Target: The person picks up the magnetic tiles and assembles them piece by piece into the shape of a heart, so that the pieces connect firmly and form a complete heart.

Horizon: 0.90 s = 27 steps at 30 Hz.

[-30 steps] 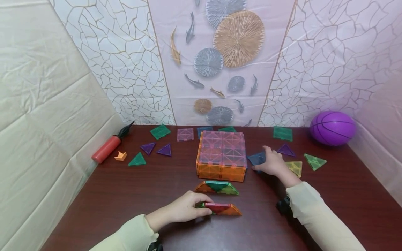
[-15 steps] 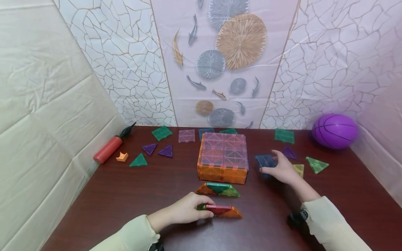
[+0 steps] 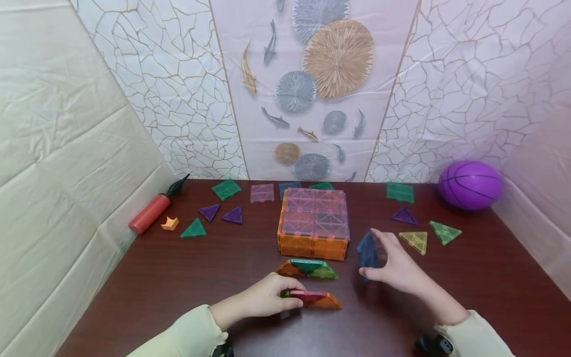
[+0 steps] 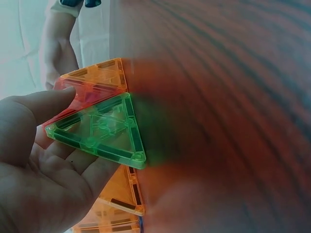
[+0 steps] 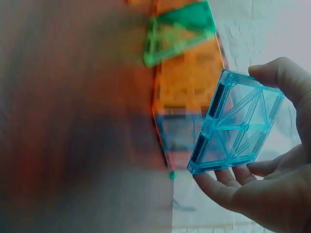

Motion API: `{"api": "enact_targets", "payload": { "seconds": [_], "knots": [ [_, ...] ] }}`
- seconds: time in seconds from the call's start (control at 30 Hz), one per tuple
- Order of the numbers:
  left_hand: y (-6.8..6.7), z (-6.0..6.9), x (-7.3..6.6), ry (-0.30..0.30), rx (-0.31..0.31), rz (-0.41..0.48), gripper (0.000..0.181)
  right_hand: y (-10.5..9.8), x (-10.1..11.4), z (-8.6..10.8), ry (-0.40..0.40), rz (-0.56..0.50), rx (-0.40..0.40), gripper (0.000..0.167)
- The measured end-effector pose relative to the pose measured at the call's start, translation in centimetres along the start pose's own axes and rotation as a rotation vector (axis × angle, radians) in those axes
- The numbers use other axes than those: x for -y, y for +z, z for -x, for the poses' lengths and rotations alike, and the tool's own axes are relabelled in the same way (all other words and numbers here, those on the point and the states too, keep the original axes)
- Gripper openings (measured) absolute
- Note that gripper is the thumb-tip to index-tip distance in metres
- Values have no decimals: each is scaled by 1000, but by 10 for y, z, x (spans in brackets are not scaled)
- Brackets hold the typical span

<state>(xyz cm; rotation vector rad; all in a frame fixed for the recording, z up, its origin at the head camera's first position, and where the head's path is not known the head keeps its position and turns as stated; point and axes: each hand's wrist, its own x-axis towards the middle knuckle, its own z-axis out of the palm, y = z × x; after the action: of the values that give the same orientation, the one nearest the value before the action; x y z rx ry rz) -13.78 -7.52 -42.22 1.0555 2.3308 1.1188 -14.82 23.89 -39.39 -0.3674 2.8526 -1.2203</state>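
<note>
Near the box (image 3: 314, 213), right hand (image 3: 400, 267) pinches an upright blue tile (image 3: 367, 252); left hand (image 3: 263, 300) grips a strip (image 3: 314, 298) running sideways.

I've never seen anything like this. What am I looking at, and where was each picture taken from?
No machine here, just a person's bare left hand and right hand. The wide picture looks down from the person's head; the two close ones look from each wrist. On the dark tabletop stands a box of see-through tiles, with loose tiles, a purple ball and a red tube around it. The left hand grips an upright row of triangular tiles; the right holds a blue square tile.
</note>
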Motion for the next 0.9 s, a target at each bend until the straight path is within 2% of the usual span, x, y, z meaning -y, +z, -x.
{"api": "enact_targets", "payload": {
  "seconds": [0.1, 0.23, 0.33, 0.53, 0.77, 0.9],
  "knots": [
    [1, 0, 1, 7, -7, 9, 14, 12, 4, 9, -65, -17, 8, 93],
    [2, 0, 2, 9, -8, 46, 14, 27, 7, 20, -113, -57, 81, 93],
    [2, 0, 2, 12, -9, 57, 14, 35, 10, 26, -137, -50, 130, 94],
    [3, -1, 3, 14, -8, 47, 14, 45, 12, 28, -206, -17, 170, 94],
    [2, 0, 3, 30, 3, 38, 14, 51, 13, 26, -229, 97, 165, 96],
    [2, 0, 4, 37, 17, 32, 15, 52, 14, 26, -218, 115, 163, 97]
  ]
}}
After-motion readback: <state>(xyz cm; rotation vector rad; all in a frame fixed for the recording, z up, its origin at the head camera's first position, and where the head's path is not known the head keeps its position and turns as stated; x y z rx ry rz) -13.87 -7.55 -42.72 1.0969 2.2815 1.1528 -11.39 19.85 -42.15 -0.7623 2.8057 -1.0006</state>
